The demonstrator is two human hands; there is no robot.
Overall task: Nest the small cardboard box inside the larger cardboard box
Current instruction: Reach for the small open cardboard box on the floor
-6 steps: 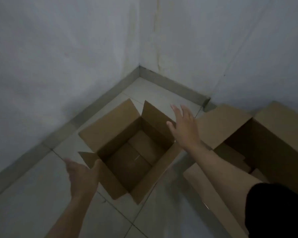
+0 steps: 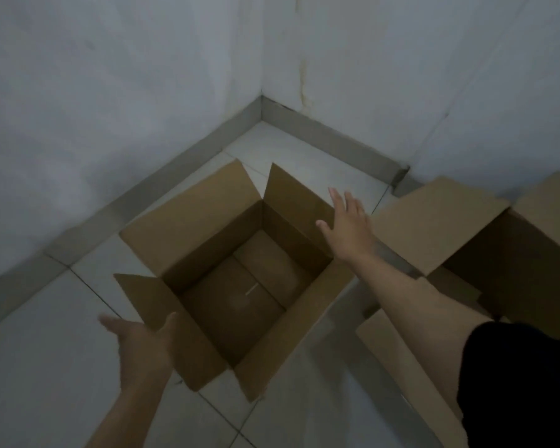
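The small cardboard box (image 2: pixel 240 286) stands on the tiled floor in the room's corner, flaps spread open, nothing inside it. The larger cardboard box (image 2: pixel 514 260) sits to its right, also open, partly hidden by my right arm. My left hand (image 2: pixel 143 344) hovers at the small box's near-left flap, fingers apart, thumb close to the flap's edge. My right hand (image 2: pixel 349 227) is spread flat by the small box's far-right flap, holding nothing.
Two grey-white walls (image 2: pixel 110 92) meet behind the small box, with a grey skirting strip (image 2: pixel 330 137) along their base. Pale floor tiles (image 2: pixel 46 367) lie to the left and in front.
Both hands have edged slightly closer to the small box's flaps; the boxes have not moved.
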